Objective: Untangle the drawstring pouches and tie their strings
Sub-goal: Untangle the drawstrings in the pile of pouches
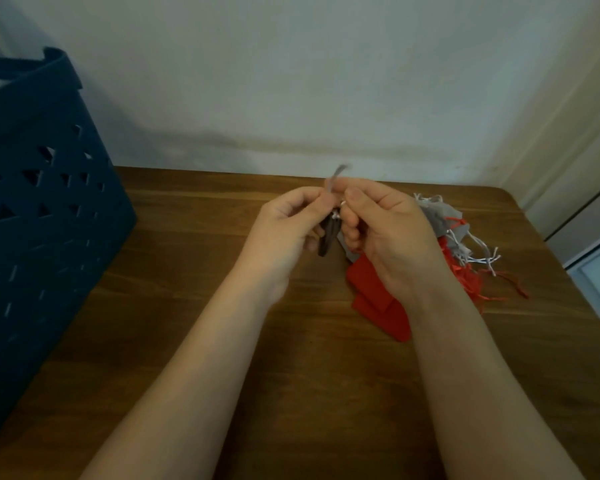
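Head view: both hands are raised together above a wooden table [222, 341], near its far edge. A small dark drawstring pouch [327, 239] is held between them, hanging down below the fingers. Its pale string [336, 176] is pinched by the left hand [291, 226] between thumb and forefinger, the string end sticking up, blurred. The right hand [385, 226] is curled close against the left, its thumb and fingers closed on the string at the pouch mouth; the exact grip point is hidden by the fingers. Behind and beneath the right hand, a heap of pouches is seen lying on the table: red pouches [378, 299] nearer, grey pouches [444, 220] farther, with white strings [482, 251] and red strings [465, 278] tangled at the right of the heap. A dark blue perforated basket [39, 220] is stood at the table's left edge. A pale wall [291, 81] is seen behind.
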Demonstrator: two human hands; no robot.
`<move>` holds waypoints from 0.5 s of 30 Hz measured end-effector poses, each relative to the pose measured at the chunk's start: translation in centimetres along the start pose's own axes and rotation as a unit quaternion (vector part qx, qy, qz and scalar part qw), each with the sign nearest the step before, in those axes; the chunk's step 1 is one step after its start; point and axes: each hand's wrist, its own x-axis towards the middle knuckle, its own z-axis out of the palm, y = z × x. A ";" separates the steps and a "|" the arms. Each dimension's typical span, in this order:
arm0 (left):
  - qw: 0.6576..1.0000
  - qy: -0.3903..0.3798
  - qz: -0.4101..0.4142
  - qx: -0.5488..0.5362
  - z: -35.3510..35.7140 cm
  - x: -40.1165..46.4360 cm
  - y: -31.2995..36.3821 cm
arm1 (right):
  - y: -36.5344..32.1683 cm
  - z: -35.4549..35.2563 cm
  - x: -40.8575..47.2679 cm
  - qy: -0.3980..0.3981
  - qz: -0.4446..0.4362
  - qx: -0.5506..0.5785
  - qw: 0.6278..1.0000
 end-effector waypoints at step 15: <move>0.977 -0.096 0.023 0.190 0.1 0.0 -0.3 | -0.1 0.0 0.1 0.013 -0.067 -0.086 0.994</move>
